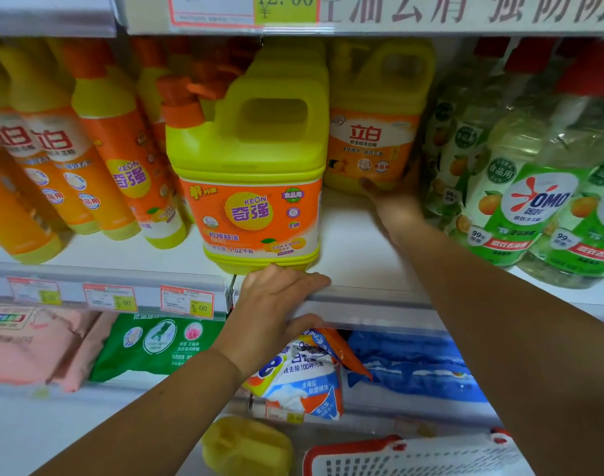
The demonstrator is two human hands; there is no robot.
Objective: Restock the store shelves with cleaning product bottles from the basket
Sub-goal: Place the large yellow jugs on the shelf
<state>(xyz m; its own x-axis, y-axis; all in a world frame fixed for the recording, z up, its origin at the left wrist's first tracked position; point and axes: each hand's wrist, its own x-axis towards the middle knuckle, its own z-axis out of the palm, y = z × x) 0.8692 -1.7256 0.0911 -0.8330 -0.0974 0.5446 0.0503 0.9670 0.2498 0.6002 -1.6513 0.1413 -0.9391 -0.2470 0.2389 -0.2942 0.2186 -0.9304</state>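
glossy yellow plastic jug (259,159), smooth white shelf (355,249)

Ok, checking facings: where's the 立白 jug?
Head view, centre-right: the 立白 jug sits back on the shelf between the Keon jug and OMO bottles, right hand at its base.

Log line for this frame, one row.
left hand grips shelf edge | right hand holds rear jug | front jug upright

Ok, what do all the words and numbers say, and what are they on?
"KEON 奇强", "1.02千克": big yellow jug
"立白": back jug
"KEON 奇强": orange bottle
"OMO", "99%": clear bottle
"12.00": top price tag
"8.00": lower price tag on the shelf edge
The other price tags and the small print are too blurred to read.
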